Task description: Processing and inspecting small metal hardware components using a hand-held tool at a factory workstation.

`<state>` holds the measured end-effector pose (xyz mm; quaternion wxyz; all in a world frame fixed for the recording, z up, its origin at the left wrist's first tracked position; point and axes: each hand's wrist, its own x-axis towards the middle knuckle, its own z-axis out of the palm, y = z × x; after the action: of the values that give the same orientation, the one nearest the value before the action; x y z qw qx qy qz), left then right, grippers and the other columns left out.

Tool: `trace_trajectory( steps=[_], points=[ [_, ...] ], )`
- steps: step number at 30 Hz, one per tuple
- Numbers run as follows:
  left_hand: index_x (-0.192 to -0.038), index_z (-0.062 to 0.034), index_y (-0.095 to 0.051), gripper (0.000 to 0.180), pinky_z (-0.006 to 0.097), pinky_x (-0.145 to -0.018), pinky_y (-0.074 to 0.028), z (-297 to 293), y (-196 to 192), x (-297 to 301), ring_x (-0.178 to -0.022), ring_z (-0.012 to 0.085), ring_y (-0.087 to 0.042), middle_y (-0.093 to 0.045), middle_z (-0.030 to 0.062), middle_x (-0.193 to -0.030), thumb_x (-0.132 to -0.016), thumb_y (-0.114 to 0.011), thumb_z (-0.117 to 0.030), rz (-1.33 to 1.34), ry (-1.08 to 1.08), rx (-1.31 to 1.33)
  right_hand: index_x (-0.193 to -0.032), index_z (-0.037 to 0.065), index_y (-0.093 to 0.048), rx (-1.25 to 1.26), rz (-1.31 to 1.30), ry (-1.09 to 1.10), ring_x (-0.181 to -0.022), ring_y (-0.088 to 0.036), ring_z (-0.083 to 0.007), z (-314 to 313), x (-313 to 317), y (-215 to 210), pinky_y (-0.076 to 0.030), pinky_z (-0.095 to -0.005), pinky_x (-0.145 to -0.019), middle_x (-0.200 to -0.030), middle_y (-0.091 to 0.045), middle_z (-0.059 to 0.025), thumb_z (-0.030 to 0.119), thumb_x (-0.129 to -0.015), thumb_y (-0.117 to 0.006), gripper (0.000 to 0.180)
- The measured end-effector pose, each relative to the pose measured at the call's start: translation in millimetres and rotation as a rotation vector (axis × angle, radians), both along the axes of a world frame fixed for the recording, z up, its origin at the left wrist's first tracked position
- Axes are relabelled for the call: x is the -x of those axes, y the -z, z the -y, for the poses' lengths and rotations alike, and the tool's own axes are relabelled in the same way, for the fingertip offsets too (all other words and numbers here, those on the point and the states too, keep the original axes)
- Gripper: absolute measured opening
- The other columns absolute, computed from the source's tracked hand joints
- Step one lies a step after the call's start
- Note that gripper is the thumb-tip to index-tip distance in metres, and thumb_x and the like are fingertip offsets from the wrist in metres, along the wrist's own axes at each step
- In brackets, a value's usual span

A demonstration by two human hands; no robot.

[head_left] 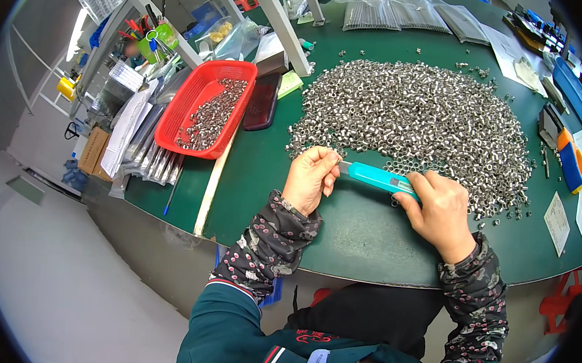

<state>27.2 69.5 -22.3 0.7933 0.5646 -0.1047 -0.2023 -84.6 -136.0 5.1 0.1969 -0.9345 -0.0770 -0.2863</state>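
Note:
In my right hand (pixel 441 209) is a teal utility knife (pixel 378 177), gripped by its handle with the tip pointing left. My left hand (pixel 311 178) is closed in a pinch of thumb and forefinger right at the knife's tip. Whatever sits between those fingertips is too small and covered to make out. Just beyond both hands spreads a large heap of small, shiny metal rings (pixel 410 112). Its near edge reaches the knife and my right knuckles. Both hands are over the green table (pixel 367 247), near its front edge.
A red plastic basket (pixel 195 152) holding more small metal parts stands at the left, beside a dark flat case (pixel 261 102). Clear bags (pixel 370 13) lie at the back. On the right are a blue tray (pixel 574 90), an orange-and-blue tool (pixel 571 160) and a white label (pixel 556 224).

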Motion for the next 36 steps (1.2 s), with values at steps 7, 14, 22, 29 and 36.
trace_trajectory(
  steps=[7,14,22,29,36],
  points=[
    [-0.083,-0.0054,-0.054,0.013,0.017,-0.038,-0.036,-1,1,-1,-0.046,0.0038,-0.044,-0.053,0.0001,-0.064,-0.088,-0.053,-0.017,-0.053,-0.031,0.045,-0.081,0.006,-0.061,-0.041,0.044,-0.035,-0.051,-0.054,-0.0254,5,-3,4,-0.041,-0.0356,-0.046,-0.062,-0.053,-0.0069,0.027,-0.073,-0.066,0.023],
    [-0.083,-0.0056,-0.055,0.012,0.016,-0.037,-0.034,0,0,-1,-0.047,0.0034,-0.043,-0.052,-0.0005,-0.064,-0.088,-0.054,-0.017,-0.04,-0.022,0.026,-0.081,0.005,-0.062,-0.091,-0.078,-0.051,-0.052,-0.055,-0.0268,6,-3,5,-0.042,-0.0366,-0.047,-0.062,-0.055,-0.0087,0.03,-0.075,-0.063,0.025],
    [-0.084,-0.0044,-0.054,0.009,0.017,-0.038,-0.038,3,0,1,-0.047,0.0044,-0.046,-0.053,0.0006,-0.063,-0.087,-0.055,-0.013,0.034,-0.011,-0.004,-0.08,0.004,-0.063,-0.224,-0.242,-0.103,-0.056,-0.057,-0.0301,9,-6,7,-0.043,-0.0402,-0.051,-0.066,-0.059,-0.0115,0.031,-0.078,-0.059,0.028],
    [-0.084,-0.0045,-0.052,0.008,0.018,-0.038,-0.04,5,2,0,-0.048,0.0051,-0.048,-0.055,0.0023,-0.064,-0.086,-0.055,-0.012,0.123,-0.075,-0.03,-0.076,0.003,-0.061,-0.119,-0.14,0.004,-0.054,-0.057,-0.0289,-4,0,1,-0.042,-0.039,-0.048,-0.063,-0.058,-0.0112,0.03,-0.076,-0.061,0.027],
    [-0.084,-0.0048,-0.051,0.009,0.018,-0.039,-0.04,3,4,-2,-0.048,0.0058,-0.048,-0.055,0.003,-0.066,-0.087,-0.055,-0.013,0.059,-0.094,0.058,-0.076,0.005,-0.061,-0.153,-0.114,0.018,-0.052,-0.056,-0.029,0,-1,3,-0.043,-0.0384,-0.047,-0.06,-0.057,-0.011,0.029,-0.076,-0.061,0.024]
  ],
)
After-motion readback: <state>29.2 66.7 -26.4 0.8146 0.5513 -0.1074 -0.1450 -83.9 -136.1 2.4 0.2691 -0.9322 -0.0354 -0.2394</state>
